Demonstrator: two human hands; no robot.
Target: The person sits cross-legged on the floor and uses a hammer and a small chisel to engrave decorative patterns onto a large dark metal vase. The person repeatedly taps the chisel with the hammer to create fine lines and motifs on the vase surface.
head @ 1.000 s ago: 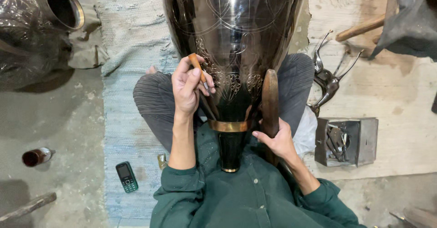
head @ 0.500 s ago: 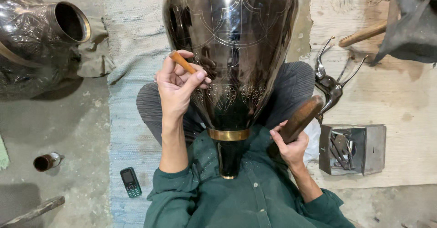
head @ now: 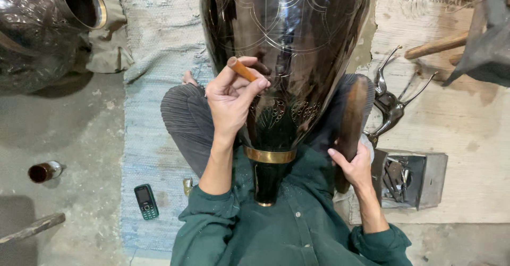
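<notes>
Your left hand [head: 231, 98] pinches a wooden-handled tool [head: 242, 69] against the dark vase [head: 284, 48], while at 4 o'clock your right hand [head: 355, 165] clasps a wooden mallet [head: 352, 122].

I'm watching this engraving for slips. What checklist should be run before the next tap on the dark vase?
1. Left hand pinches the wooden-handled chisel: ok.
2. Chisel tip set on the dark vase: cannot tell, the fingers hide it.
3. Right hand grips the wooden mallet, held off the vase: ok.
4. Vase braced between the knees, neck with its brass band toward the body: ok.
5. Mobile phone on the rug, away from the work: ok.
</notes>
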